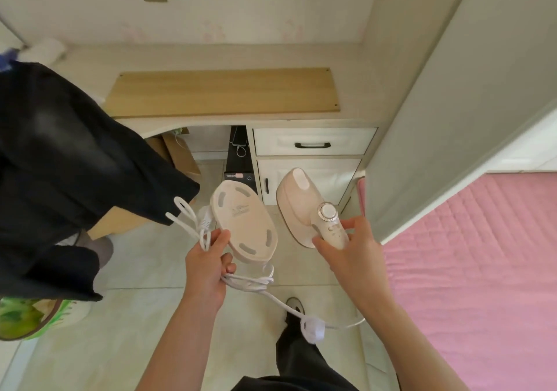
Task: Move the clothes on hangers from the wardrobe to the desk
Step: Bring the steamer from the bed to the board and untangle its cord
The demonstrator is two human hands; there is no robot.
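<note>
A black garment (60, 155) hangs over the left end of the pale desk (355, 89) and droops toward the floor. No hanger shows. My left hand (208, 267) grips a cream oval base plate (244, 228) together with loops of white cord (193, 225). My right hand (352, 249) grips the handle of a cream handheld garment steamer (304, 203), held just above the floor in front of the desk. The cord's white plug (313, 330) dangles below my hands.
A wooden board (223, 92) lies on the desk top. A drawer (313, 142) and a cabinet door sit under its right half. A tall pale wardrobe panel (452, 104) stands on the right beside a pink bed (482, 270). Cardboard boxes (180, 155) sit under the desk.
</note>
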